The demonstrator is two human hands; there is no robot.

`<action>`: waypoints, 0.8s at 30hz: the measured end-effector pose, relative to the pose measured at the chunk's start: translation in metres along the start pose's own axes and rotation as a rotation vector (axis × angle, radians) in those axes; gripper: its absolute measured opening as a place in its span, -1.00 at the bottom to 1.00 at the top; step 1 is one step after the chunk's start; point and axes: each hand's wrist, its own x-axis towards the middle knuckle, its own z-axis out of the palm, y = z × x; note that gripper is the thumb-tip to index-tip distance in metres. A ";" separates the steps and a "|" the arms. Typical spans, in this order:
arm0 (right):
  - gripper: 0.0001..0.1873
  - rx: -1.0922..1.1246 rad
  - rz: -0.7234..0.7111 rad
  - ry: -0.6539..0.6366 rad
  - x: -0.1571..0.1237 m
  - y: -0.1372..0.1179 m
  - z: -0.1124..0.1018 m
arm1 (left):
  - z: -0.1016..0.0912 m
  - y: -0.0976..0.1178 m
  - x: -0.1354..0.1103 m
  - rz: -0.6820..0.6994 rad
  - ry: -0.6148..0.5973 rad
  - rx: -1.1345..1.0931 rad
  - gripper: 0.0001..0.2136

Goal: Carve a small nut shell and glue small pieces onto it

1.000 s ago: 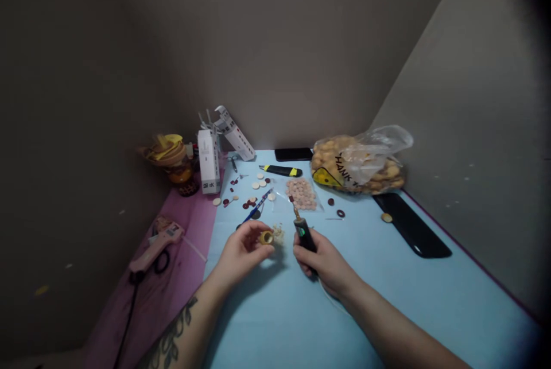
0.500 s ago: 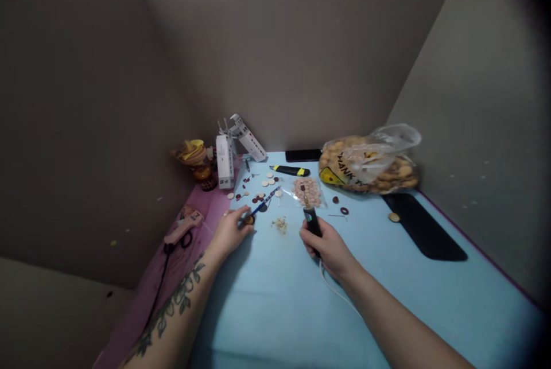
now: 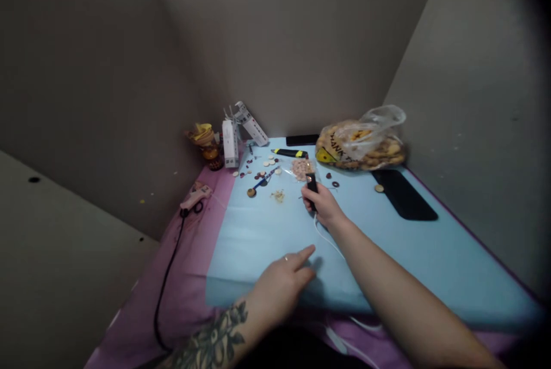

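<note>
Nearest the camera, the left hand (image 3: 282, 286) hangs palm-down over the blue table cover (image 3: 258, 243), apparently empty, index finger extended just beside a white cable (image 3: 322, 233); a finger hooking that cord could jerk the tool at its end. Farther out, the right arm stretches forward from lower right, wrist bent slightly inward, the right hand (image 3: 322, 202) wrapped firmly around a black corded rotary tool (image 3: 312, 191), tip raised toward a clear bag of pink beads (image 3: 300, 169). If the bit is spinning, a wrist slip could snag the plastic. Left of it, a sweeping hand could scatter pale crumbs (image 3: 278, 196) or roll a small round brown piece (image 3: 251, 192) away.
</note>
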 end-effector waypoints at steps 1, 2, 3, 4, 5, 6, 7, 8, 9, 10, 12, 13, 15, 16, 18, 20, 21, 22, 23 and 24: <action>-0.80 -0.010 -0.001 -0.003 0.000 0.001 -0.001 | 0.001 0.000 -0.002 0.031 0.006 0.031 -0.72; -0.78 -0.019 -0.001 -0.004 0.001 0.001 -0.002 | -0.001 -0.003 -0.003 0.061 0.038 0.081 -0.73; -0.76 -0.027 -0.002 -0.004 0.001 0.001 -0.003 | -0.005 -0.006 -0.004 0.049 0.090 0.144 -0.73; -0.74 -0.033 -0.007 -0.005 0.002 0.001 -0.004 | -0.010 -0.010 -0.005 0.007 0.165 0.190 -0.71; -0.74 -0.038 -0.011 -0.008 0.002 0.001 -0.005 | -0.015 -0.013 -0.007 -0.029 0.223 0.217 -0.67; -0.74 -0.042 -0.019 -0.010 0.002 0.000 -0.005 | -0.019 -0.014 -0.008 -0.026 0.232 0.208 -0.63; -0.75 -0.043 -0.028 -0.014 0.002 0.000 -0.006 | -0.022 -0.014 -0.010 0.016 0.203 0.167 -0.61; -0.76 -0.042 -0.039 -0.018 0.002 0.000 -0.006 | -0.022 -0.012 -0.012 0.045 0.156 0.121 -0.61; -0.79 -0.041 -0.052 -0.023 0.001 0.000 -0.005 | -0.020 -0.008 -0.015 0.055 0.102 0.103 -0.64; -0.82 -0.039 -0.065 -0.027 0.001 0.001 -0.005 | -0.016 -0.003 -0.017 0.054 0.042 0.106 -0.70; -0.87 -0.035 -0.094 -0.035 0.000 0.001 -0.003 | 0.001 0.009 -0.021 0.064 -0.060 0.154 -0.79; -0.88 -0.034 -0.108 -0.038 -0.001 0.001 -0.003 | 0.012 0.015 -0.021 0.089 -0.096 0.161 -0.76; -0.84 -0.038 -0.132 -0.046 -0.002 0.002 -0.002 | 0.037 0.025 -0.019 0.276 -0.241 0.205 -0.76; -0.82 -0.042 -0.142 -0.051 -0.003 0.002 -0.002 | 0.051 0.028 -0.017 0.352 -0.278 0.194 -0.82; -0.82 -0.058 -0.156 -0.061 -0.003 0.004 -0.003 | 0.078 0.031 -0.011 0.433 -0.317 0.195 -0.85; -0.84 -0.077 -0.162 -0.068 -0.003 0.005 -0.004 | 0.101 0.029 -0.004 0.451 -0.342 0.216 -0.79; -0.83 -0.085 -0.161 -0.072 -0.002 0.006 -0.004 | 0.111 0.027 -0.001 0.454 -0.344 0.221 -0.78; -0.82 -0.092 -0.160 -0.075 -0.002 0.007 -0.004 | 0.120 0.025 0.001 0.458 -0.338 0.219 -0.78; -0.81 -0.098 -0.157 -0.078 -0.001 0.008 -0.005 | 0.127 0.023 0.003 0.458 -0.328 0.212 -0.80; -0.79 -0.102 -0.153 -0.080 -0.001 0.008 -0.005 | 0.133 0.021 0.004 0.450 -0.307 0.206 -0.82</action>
